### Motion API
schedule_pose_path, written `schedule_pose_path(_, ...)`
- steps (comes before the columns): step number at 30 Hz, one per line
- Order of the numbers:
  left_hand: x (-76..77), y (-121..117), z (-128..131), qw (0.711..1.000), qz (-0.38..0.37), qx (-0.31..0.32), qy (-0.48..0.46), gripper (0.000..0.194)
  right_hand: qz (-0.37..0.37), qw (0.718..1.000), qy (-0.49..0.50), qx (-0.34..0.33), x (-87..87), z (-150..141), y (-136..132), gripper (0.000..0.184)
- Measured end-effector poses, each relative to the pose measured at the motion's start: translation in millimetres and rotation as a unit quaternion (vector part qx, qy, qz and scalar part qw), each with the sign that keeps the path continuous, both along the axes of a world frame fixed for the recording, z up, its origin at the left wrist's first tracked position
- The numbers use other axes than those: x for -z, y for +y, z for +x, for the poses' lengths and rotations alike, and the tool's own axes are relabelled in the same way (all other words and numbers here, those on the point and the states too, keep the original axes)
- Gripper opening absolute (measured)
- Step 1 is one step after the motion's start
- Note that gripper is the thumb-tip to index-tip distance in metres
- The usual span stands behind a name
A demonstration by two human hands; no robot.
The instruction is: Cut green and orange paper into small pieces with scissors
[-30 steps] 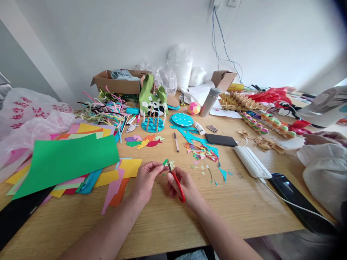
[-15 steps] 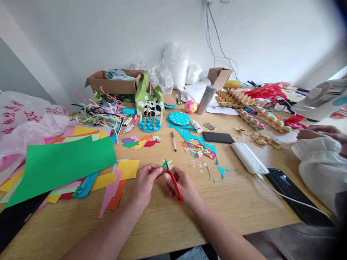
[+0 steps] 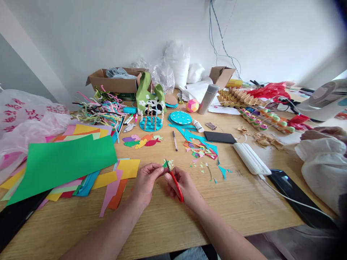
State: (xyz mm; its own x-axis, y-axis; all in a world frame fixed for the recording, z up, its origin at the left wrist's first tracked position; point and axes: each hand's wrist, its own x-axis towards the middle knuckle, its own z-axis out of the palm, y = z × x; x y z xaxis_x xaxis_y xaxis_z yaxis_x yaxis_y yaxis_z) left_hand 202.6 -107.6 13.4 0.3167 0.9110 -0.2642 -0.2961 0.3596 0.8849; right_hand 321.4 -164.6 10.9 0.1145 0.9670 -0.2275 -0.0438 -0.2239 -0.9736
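Between the fingertips of my left hand (image 3: 145,180) is a small piece of green paper (image 3: 165,164), mostly covered by the fingers. My right hand (image 3: 181,182) grips red-handled scissors (image 3: 177,186), whose dark blades point away from me and meet the green paper. Pale green paper scraps (image 3: 170,163) lie on the table just beyond the blades. Several coloured paper fish (image 3: 141,141) lie farther back, a little to the left. A pen (image 3: 175,141) rests upright in line with my hands.
Coloured paper sheets (image 3: 73,159) cover the left side. Paper offcuts (image 3: 200,150), a black phone-like slab (image 3: 219,137), a white power strip (image 3: 251,159) and a phone (image 3: 298,195) lie rightward. Another person's hand (image 3: 322,133) and white sleeve (image 3: 322,162) are at far right. Behind stands a grey bottle (image 3: 208,99).
The view has shifted very slightly, so the things on the table appear a few pixels to the right. Both hands keep nearly the same pose, with the scissors at the green paper.
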Motion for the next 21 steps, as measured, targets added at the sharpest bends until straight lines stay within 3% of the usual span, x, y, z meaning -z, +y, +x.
schedule_pose_path(21,-0.5,-0.6,0.8,1.0,-0.009,0.006,-0.002,0.016,-0.02,1.0,-0.012,0.021,-0.2,-2.7,-0.2,0.055)
